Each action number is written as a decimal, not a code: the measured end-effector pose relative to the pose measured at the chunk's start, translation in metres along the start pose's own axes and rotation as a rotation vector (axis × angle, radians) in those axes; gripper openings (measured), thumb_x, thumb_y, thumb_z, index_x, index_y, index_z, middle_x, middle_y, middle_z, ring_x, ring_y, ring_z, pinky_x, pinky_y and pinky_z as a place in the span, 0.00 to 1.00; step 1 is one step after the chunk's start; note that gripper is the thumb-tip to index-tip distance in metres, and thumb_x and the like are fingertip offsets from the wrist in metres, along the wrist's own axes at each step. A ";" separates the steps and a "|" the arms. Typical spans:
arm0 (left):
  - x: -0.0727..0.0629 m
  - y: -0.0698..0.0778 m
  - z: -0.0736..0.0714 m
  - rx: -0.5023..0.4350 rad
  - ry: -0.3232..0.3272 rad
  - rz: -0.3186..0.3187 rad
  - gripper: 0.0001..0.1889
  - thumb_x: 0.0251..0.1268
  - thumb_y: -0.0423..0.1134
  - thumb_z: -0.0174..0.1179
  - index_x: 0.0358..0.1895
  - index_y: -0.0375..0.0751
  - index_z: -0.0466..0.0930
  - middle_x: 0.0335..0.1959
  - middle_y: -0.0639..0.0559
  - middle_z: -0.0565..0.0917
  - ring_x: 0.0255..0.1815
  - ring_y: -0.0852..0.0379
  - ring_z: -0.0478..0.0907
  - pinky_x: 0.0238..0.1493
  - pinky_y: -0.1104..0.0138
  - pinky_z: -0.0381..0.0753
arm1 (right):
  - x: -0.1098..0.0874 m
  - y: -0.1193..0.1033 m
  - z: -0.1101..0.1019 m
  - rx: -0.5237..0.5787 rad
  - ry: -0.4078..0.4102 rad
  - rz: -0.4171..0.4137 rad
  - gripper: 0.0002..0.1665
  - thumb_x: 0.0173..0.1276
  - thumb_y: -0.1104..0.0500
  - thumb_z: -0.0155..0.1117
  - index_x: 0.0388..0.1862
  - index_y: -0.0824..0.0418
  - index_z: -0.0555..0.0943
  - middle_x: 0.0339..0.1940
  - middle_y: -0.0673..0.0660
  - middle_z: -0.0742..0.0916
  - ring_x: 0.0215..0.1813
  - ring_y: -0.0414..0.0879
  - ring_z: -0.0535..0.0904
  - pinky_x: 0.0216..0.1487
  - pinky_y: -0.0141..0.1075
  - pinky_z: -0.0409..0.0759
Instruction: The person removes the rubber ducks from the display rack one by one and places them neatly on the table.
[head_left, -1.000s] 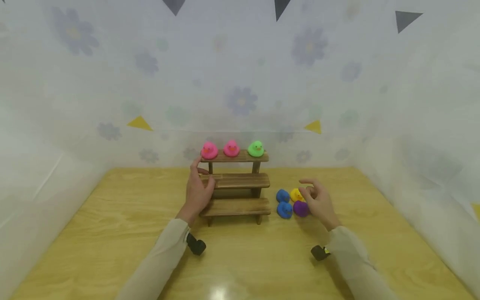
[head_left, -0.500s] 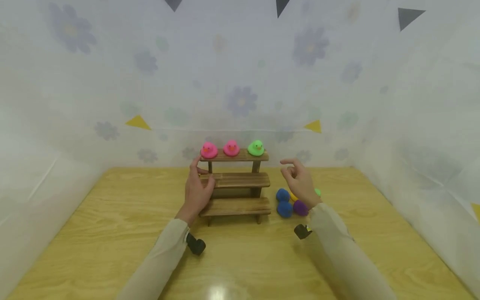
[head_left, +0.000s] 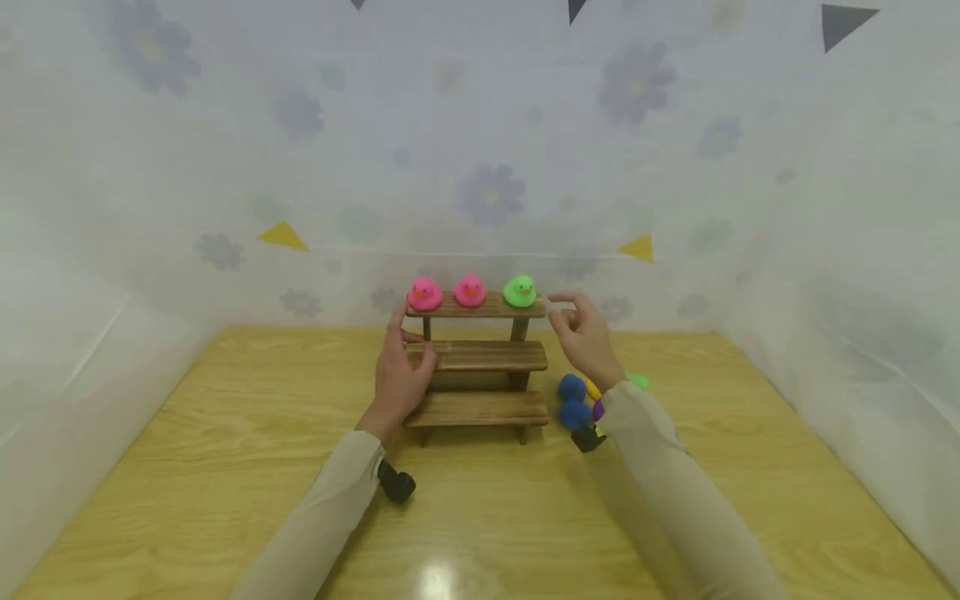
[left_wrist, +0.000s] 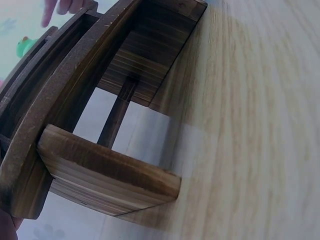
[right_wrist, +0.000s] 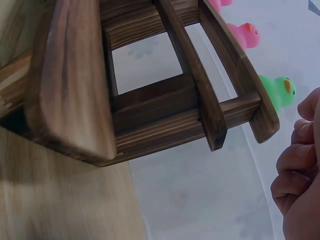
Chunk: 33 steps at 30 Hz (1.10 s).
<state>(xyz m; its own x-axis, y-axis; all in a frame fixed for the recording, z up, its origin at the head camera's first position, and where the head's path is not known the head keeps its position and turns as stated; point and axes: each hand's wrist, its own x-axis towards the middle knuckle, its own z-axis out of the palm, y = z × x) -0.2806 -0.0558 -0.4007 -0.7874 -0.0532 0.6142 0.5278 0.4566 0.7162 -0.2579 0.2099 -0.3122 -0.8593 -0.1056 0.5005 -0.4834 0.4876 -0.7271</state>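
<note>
My left hand (head_left: pixel 401 379) grips the left end of a three-tier wooden shelf stand (head_left: pixel 491 357), its thumb at the middle tier and a fingertip by the top one. Two pink ducks (head_left: pixel 470 292) and a green duck (head_left: pixel 520 292) sit along the top tier. Just right of that green duck hovers my right hand (head_left: pixel 588 337), holding nothing; thumb and index are apart, and the other fingers curl in the right wrist view. From below, the left wrist view shows the stand's dark underside (left_wrist: pixel 85 90), with only a sliver of my left hand.
On the table right of the stand lie two blue ducks (head_left: pixel 576 414), plus a yellow duck (head_left: pixel 592 389), a purple duck (head_left: pixel 597 409) and another green duck (head_left: pixel 638 382), partly hidden by my right forearm. A white flowered curtain (head_left: pixel 360 167) stands behind the table (head_left: pixel 300 467).
My right hand has moved up and left, from over the loose ducks to beside the green duck on the top tier. My left hand keeps its hold on the stand.
</note>
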 end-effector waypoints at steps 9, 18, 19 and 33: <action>0.001 0.004 0.002 -0.015 -0.011 -0.009 0.38 0.61 0.32 0.56 0.75 0.44 0.52 0.49 0.39 0.76 0.47 0.48 0.75 0.31 0.60 0.71 | 0.015 -0.013 0.005 0.038 -0.031 0.019 0.22 0.73 0.63 0.51 0.63 0.71 0.69 0.12 0.47 0.66 0.13 0.34 0.57 0.20 0.32 0.61; -0.002 0.005 0.005 -0.023 -0.004 0.016 0.37 0.61 0.32 0.56 0.74 0.41 0.53 0.45 0.39 0.76 0.46 0.47 0.76 0.29 0.60 0.72 | 0.017 -0.018 0.006 0.019 -0.046 0.046 0.25 0.73 0.63 0.52 0.67 0.69 0.67 0.11 0.48 0.68 0.12 0.34 0.57 0.18 0.31 0.61; -0.002 0.005 0.005 -0.021 -0.002 0.016 0.37 0.61 0.32 0.56 0.74 0.41 0.53 0.45 0.39 0.76 0.46 0.47 0.76 0.29 0.60 0.72 | 0.018 -0.018 0.006 0.005 -0.047 0.041 0.25 0.73 0.62 0.52 0.67 0.68 0.67 0.11 0.48 0.68 0.12 0.34 0.57 0.18 0.31 0.60; -0.003 0.002 0.010 -0.034 -0.020 -0.011 0.37 0.61 0.31 0.57 0.74 0.41 0.52 0.51 0.38 0.74 0.48 0.47 0.75 0.34 0.59 0.74 | 0.033 0.018 0.010 -0.063 -0.089 0.114 0.29 0.73 0.48 0.56 0.70 0.53 0.69 0.09 0.48 0.68 0.10 0.37 0.57 0.15 0.34 0.59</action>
<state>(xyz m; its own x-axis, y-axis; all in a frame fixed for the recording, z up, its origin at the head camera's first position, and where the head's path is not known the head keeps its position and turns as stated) -0.2808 -0.0461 -0.4042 -0.7991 -0.0396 0.5999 0.5297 0.4254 0.7337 -0.2971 0.2069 -0.3135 -0.9208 -0.1209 0.3708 -0.3726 0.5538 -0.7446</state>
